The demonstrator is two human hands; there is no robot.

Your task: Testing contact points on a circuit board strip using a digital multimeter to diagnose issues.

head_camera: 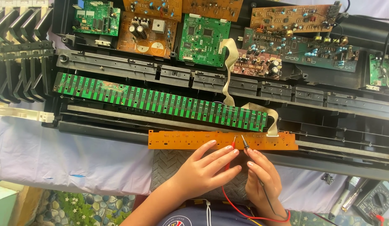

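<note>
Probing the orange board (182, 140): left hand (205, 169) pinches the red probe (232, 147), right hand (263, 178) the black probe (246, 142); next contact demands steady tips.

Bare forearms, dark navy shirt with a round emblem.

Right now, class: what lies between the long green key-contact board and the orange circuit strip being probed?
In the head view, a long grey metal rail on black plastic framing separates the green board from the orange strip.
</note>
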